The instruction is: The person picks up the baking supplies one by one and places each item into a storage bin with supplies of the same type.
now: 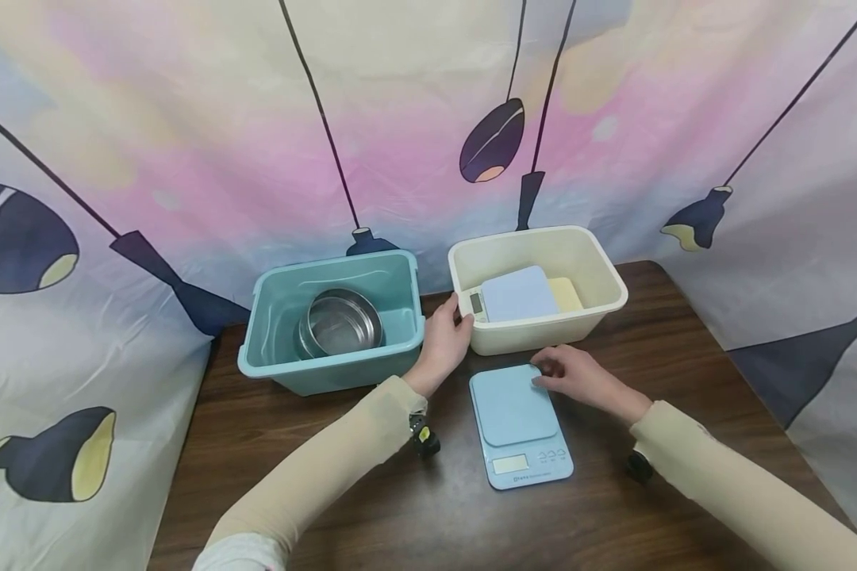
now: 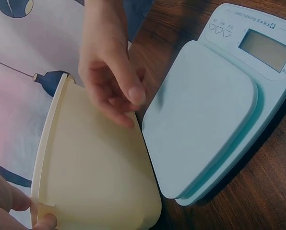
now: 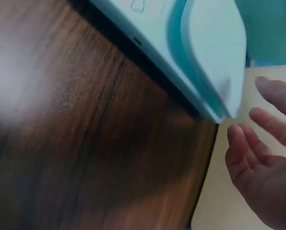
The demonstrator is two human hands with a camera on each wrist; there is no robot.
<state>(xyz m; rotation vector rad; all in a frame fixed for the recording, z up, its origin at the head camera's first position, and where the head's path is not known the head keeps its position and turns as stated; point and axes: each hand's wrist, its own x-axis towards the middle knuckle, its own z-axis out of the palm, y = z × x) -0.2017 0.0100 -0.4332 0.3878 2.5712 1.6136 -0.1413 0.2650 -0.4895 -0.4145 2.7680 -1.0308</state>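
Note:
My left hand (image 1: 443,341) pinches the rim of a cream plastic bin (image 1: 543,331) at its left front corner. In the left wrist view, the thumb and a finger (image 2: 18,199) lie on either side of that rim. A light blue digital kitchen scale (image 1: 520,424) lies on the table in front of the bin, its display toward me. Over the scale's far right corner hovers my right hand (image 1: 578,373), fingers loosely bent and holding nothing. Inside the cream bin are a scale with a pale lilac top (image 1: 520,295) and a yellow item (image 1: 566,294).
A teal plastic bin (image 1: 350,373) stands to the left, holding round metal pans (image 1: 343,323). Both bins sit on a dark wooden table (image 1: 428,523), near a printed cloth backdrop (image 1: 400,119) at the back.

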